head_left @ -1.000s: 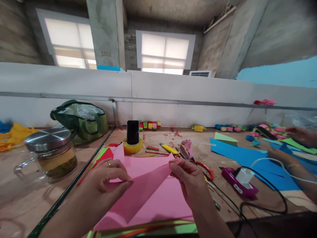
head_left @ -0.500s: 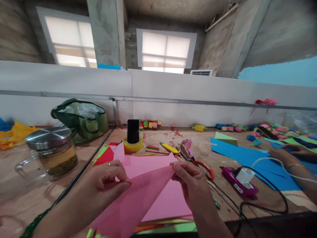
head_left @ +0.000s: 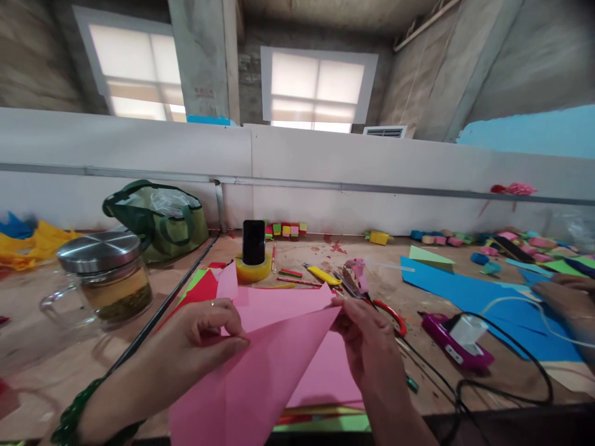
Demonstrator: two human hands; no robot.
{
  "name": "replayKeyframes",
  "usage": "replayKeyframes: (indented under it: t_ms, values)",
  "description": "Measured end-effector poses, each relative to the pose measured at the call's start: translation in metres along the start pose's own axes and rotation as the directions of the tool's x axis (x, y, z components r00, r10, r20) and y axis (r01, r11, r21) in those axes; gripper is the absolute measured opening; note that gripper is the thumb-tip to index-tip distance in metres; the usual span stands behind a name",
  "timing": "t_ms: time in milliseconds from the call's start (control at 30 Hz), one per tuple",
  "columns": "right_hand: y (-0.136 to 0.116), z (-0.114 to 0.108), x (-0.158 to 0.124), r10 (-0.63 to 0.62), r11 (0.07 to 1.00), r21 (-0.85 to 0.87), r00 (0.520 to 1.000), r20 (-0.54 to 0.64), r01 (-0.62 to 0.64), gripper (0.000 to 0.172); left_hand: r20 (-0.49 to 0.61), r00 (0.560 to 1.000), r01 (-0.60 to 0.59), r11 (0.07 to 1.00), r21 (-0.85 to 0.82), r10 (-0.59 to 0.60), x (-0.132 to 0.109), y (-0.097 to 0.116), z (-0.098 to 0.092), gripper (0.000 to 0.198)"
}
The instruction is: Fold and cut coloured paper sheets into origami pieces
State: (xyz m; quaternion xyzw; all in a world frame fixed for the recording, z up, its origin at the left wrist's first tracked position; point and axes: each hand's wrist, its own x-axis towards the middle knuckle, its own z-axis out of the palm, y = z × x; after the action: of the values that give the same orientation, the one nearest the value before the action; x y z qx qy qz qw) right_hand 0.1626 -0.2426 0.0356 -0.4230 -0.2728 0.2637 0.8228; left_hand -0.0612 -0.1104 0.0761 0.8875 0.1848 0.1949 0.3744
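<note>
A sheet of pink paper (head_left: 260,371) is held up between my two hands, its upper edge slanting up to the right. My left hand (head_left: 204,347) pinches that edge between thumb and bent fingers. At the pointed right corner, my right hand (head_left: 367,347) grips the sheet, with the fingertips partly hidden. Beneath it lies more pink paper (head_left: 325,378), resting on a stack with red paper (head_left: 199,294) and green paper (head_left: 325,424) showing at its edges. A small upright pink flap (head_left: 227,284) stands at the stack's back left.
A lidded glass mug of tea (head_left: 111,285) and a green bag (head_left: 171,229) stand left. Behind the paper are a phone (head_left: 253,241) on a tape roll (head_left: 253,271), a yellow cutter (head_left: 324,275) and scissors (head_left: 390,314). Rightward lie a purple power strip (head_left: 453,341), cables, blue paper (head_left: 474,297) and another person's hand (head_left: 564,303).
The pink sheet has opened out slightly towards me, its held corner shifting a little right with my right hand. The whole view has shifted slightly. At the right, the other person's hands have moved.
</note>
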Motion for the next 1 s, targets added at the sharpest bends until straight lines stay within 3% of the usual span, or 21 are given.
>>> replayKeyframes:
  t_ms: [67, 133, 233, 300, 433, 633, 867, 1000]
  values:
    - [0.000, -0.001, 0.002, -0.010, 0.999, 0.048, 0.999, -0.032, 0.011, 0.022, -0.006, 1.000, 0.009, 1.000, -0.025, -0.010, 0.000, -0.003, -0.001, 0.027]
    - [0.001, -0.001, 0.001, 0.057, 0.997, 0.048, 0.998, 0.038, -0.058, 0.034, -0.012, 1.000, 0.020, 0.999, -0.049, -0.020, 0.001, -0.005, -0.001, 0.027]
    - [0.006, 0.005, -0.006, 0.169, 0.985, -0.059, 0.968, 0.183, -0.161, 0.057, -0.018, 0.999, 0.034, 0.996, -0.080, -0.036, 0.004, -0.004, 0.003, 0.023]
    - [0.009, 0.009, -0.011, 0.192, 0.976, -0.136, 0.963, 0.190, -0.167, 0.064, -0.016, 0.999, 0.039, 0.993, -0.108, -0.041, 0.006, -0.003, 0.006, 0.022]
    - [0.012, 0.013, -0.014, 0.204, 0.968, -0.179, 0.968, 0.142, -0.178, 0.053, -0.022, 0.998, 0.053, 0.987, -0.151, -0.057, 0.006, -0.004, 0.010, 0.018]
    - [0.012, 0.013, -0.014, 0.120, 0.958, -0.271, 0.989, 0.083, -0.094, 0.043, -0.001, 0.996, 0.083, 0.985, -0.149, -0.085, 0.005, -0.007, 0.008, 0.021]
    - [0.017, 0.002, -0.012, 0.062, 0.905, -0.424, 0.994, 0.094, -0.017, 0.048, 0.036, 0.996, 0.089, 0.982, -0.164, -0.084, 0.014, -0.010, 0.006, 0.019]
    - [0.018, -0.005, 0.000, 0.114, 0.908, -0.416, 0.986, 0.120, -0.054, 0.054, 0.115, 0.987, 0.132, 0.966, -0.221, -0.108, 0.026, -0.022, 0.005, 0.020]
